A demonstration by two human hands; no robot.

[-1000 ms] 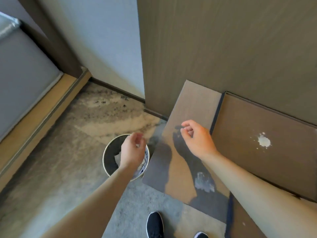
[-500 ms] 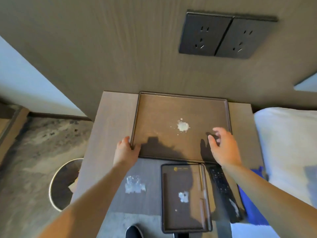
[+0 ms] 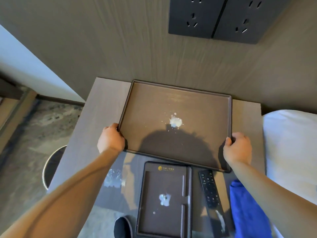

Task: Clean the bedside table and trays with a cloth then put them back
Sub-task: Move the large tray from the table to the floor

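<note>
A large dark brown tray with a white splatter near its middle sits on the wooden bedside table. My left hand grips the tray's left edge and my right hand grips its right edge. The tray's near edge overlaps a smaller dark tray, which carries its own white stain. A wet white smear marks the tabletop left of the small tray. A blue cloth lies at the table's right front corner.
A black remote lies between the small tray and the cloth. A round waste bin stands on the floor to the left. White bedding is at the right. Two black socket plates sit on the wall panel behind. A black shoe shows below.
The view swung from the floor and bin onto the table. Both hands moved to the large tray and closed on its left and right edges; it now sits closer, over the small tray.
</note>
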